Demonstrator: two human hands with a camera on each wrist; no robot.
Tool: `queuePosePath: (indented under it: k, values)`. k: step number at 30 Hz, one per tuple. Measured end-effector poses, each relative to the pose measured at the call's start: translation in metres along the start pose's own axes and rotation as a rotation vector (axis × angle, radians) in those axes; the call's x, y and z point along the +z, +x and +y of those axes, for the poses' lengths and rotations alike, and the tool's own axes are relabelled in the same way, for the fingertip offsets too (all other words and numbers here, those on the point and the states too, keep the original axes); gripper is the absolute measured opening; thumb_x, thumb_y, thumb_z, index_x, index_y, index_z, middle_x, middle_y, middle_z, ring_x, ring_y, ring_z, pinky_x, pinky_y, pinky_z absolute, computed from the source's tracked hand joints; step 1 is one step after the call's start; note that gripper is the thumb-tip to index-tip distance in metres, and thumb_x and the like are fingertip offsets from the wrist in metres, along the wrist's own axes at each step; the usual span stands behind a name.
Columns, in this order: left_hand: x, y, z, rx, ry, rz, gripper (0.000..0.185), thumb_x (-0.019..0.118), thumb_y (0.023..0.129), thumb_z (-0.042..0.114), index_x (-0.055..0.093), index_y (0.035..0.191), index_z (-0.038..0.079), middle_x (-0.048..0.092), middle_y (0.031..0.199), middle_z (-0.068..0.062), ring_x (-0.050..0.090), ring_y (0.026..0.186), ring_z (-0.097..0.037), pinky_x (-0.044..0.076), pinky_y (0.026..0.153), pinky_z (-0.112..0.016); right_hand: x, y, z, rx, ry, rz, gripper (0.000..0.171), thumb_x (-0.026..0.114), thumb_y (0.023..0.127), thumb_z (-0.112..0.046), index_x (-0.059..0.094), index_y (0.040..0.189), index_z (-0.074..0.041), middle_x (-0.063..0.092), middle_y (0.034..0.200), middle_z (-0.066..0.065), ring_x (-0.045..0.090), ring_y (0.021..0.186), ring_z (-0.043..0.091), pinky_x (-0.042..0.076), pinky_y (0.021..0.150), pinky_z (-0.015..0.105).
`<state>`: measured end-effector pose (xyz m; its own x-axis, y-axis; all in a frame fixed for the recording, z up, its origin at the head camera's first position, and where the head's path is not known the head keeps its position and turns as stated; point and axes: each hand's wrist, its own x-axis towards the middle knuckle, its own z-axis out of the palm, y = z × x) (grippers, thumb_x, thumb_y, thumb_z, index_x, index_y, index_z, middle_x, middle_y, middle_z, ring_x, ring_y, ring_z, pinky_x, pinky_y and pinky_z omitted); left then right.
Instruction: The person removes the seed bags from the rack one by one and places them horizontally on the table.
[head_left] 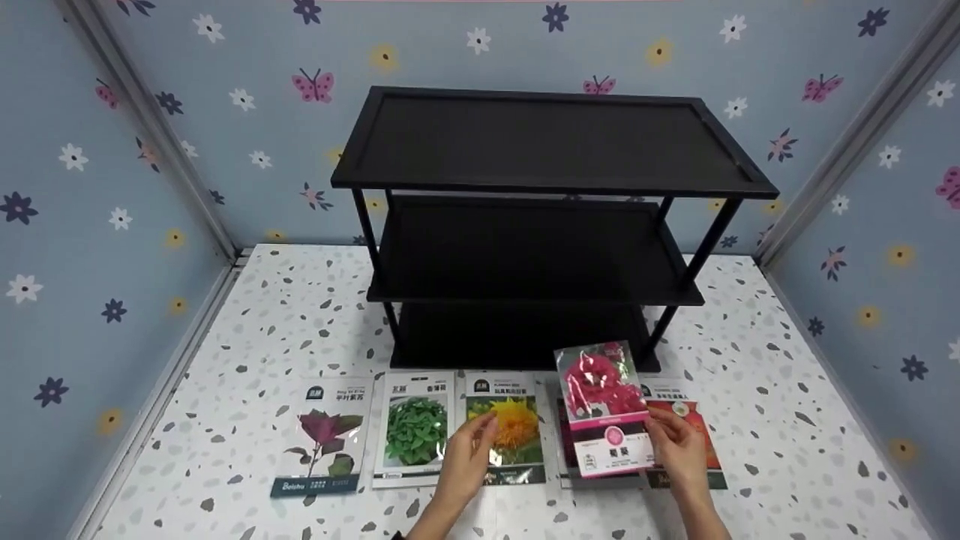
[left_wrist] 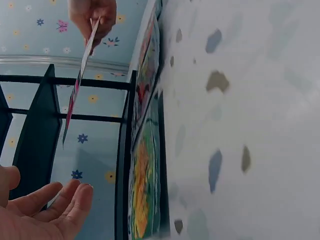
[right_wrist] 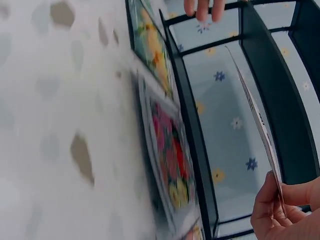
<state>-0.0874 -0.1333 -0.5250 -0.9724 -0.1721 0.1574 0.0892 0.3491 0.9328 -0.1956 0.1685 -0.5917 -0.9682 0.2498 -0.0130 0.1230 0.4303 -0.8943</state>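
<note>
My right hand (head_left: pixel 679 442) pinches a pink-flower seed packet (head_left: pixel 604 409) by its right edge, between thumb and fingers. The packet is raised over the row and seen nearly edge-on in the right wrist view. Below it lies a packet with red, pink and yellow flowers (right_wrist: pixel 172 155), mostly hidden in the head view. Beside my right hand is a packet with a red picture (head_left: pixel 694 424). My left hand (head_left: pixel 469 457), its fingers relaxed and holding nothing, hovers near the yellow-flower packet (head_left: pixel 517 427) and overlaps its left side in the head view.
Left of these lie a green-leaf packet (head_left: pixel 416 431) and a purple-leaf packet (head_left: pixel 326 442), flat on the speckled white table (head_left: pixel 262 322). Behind the row stands a black three-tier shelf (head_left: pixel 540 142). Flower-patterned walls (head_left: pixel 465 45) enclose the back and sides.
</note>
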Motion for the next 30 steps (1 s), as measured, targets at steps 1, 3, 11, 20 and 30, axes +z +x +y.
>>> queuePosePath:
  k: [1, 3, 11, 20, 30]
  values:
    - [-0.004, 0.000, -0.002, 0.006, 0.038, -0.008, 0.045, 0.041, 0.095, 0.029, 0.051, 0.116, -0.009, 0.057, 0.106, -0.018, 0.057, 0.087, -0.026, 0.050, 0.072, -0.030, -0.004, 0.005, 0.008, 0.011, -0.026, 0.011, 0.025, 0.061, 0.085, -0.027, 0.063, 0.105, -0.013, 0.064, 0.096, 0.005, 0.058, 0.079, 0.007, 0.045, 0.062, 0.016]
    - [-0.013, 0.000, -0.007, 0.020, 0.126, -0.013, 0.047, 0.041, 0.094, 0.031, 0.048, 0.119, -0.008, 0.053, 0.113, -0.020, 0.055, 0.096, -0.029, 0.048, 0.079, -0.036, -0.014, 0.015, 0.021, 0.023, -0.064, 0.048, 0.026, 0.061, 0.084, -0.029, 0.063, 0.105, -0.013, 0.064, 0.096, 0.007, 0.058, 0.078, 0.008, 0.046, 0.061, 0.017]
    - [-0.049, 0.002, -0.020, 0.094, 0.469, -0.007, 0.054, 0.050, 0.090, 0.030, 0.039, 0.130, -0.004, 0.031, 0.136, -0.021, 0.028, 0.123, -0.040, 0.029, 0.096, -0.052, -0.067, 0.037, 0.040, 0.143, -0.186, 0.129, 0.032, 0.058, 0.086, -0.030, 0.061, 0.110, -0.010, 0.063, 0.099, 0.011, 0.055, 0.072, 0.005, 0.044, 0.055, 0.018]
    - [-0.073, 0.008, -0.028, 0.131, 0.696, -0.002, 0.073, 0.044, 0.085, 0.054, 0.029, 0.138, 0.007, 0.016, 0.145, -0.014, 0.012, 0.130, -0.038, 0.014, 0.097, -0.063, -0.122, 0.064, 0.052, 0.288, -0.246, 0.150, 0.042, 0.055, 0.087, -0.033, 0.055, 0.120, -0.008, 0.054, 0.116, 0.018, 0.053, 0.092, 0.020, 0.040, 0.066, 0.025]
    - [-0.091, 0.007, -0.038, 0.101, 0.772, -0.002, 0.079, 0.047, 0.081, 0.058, 0.024, 0.140, 0.010, 0.011, 0.146, -0.011, 0.005, 0.131, -0.035, 0.008, 0.098, -0.063, -0.159, 0.054, 0.000, 0.390, -0.209, 0.216, 0.021, 0.058, 0.085, -0.016, 0.066, 0.104, -0.011, 0.061, 0.073, 0.007, 0.049, 0.068, 0.011, 0.040, 0.056, 0.027]
